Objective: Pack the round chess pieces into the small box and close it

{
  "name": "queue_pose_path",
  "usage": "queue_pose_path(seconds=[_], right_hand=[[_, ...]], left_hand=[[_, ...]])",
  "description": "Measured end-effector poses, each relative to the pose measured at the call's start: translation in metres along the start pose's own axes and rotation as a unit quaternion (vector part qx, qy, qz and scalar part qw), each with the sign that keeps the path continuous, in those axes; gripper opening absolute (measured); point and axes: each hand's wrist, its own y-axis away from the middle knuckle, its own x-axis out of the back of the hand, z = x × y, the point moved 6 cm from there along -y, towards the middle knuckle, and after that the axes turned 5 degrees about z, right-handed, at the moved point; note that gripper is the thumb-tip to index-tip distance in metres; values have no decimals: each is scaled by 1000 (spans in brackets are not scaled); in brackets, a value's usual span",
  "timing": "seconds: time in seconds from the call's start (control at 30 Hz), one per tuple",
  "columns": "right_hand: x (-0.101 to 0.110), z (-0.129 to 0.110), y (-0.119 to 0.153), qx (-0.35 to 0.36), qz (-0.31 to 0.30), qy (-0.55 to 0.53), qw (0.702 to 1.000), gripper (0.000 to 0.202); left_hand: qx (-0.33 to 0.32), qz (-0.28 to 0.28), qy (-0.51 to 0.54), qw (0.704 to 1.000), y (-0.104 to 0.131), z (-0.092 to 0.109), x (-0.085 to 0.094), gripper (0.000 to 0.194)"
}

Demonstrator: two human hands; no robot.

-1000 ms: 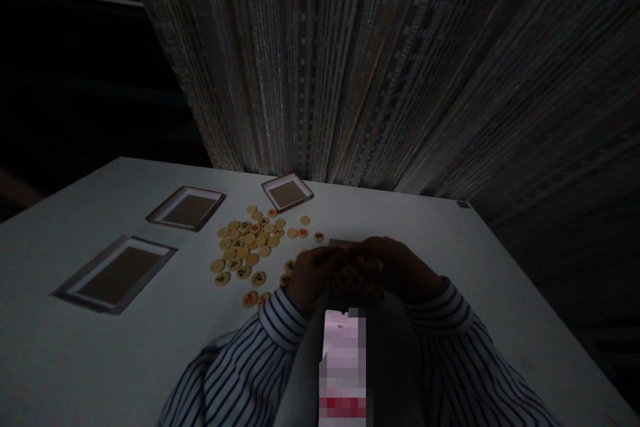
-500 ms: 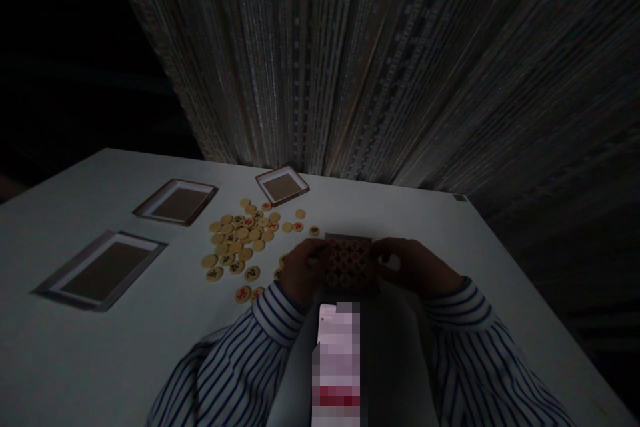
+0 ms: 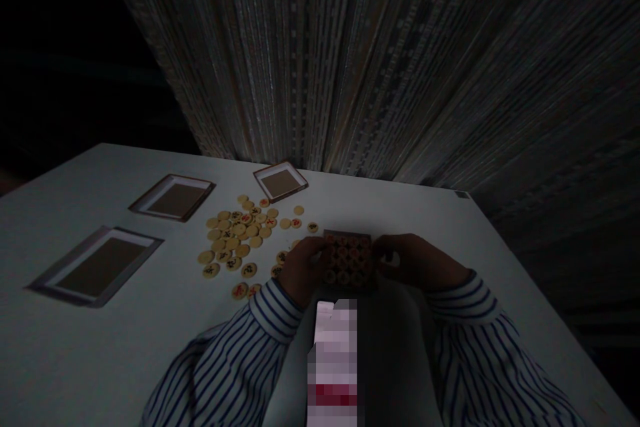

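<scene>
The box (image 3: 347, 233), bearing rows of discs (image 3: 344, 259), sits between the hands; the step seems to be evening those rows, and the next move calls for light pressure. Left hand (image 3: 302, 271) and right hand (image 3: 420, 260) are apart, curled at its opposite sides; darkness hides whether they grip. Loose pieces (image 3: 240, 230) dot the worktop (image 3: 385, 208).

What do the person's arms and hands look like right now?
The left sleeve and right sleeve are long and pale with dark blue stripes running lengthwise, but crosswise on the cuffs. The left hand and right hand wear no gloves.
</scene>
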Motion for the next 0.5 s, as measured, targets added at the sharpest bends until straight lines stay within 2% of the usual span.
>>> queue_pose_path(seconds=[0.5], right_hand=[[-15, 3, -6, 15, -56, 35, 998, 23]], left_hand=[[8, -18, -33, 999, -1, 1, 3, 15]])
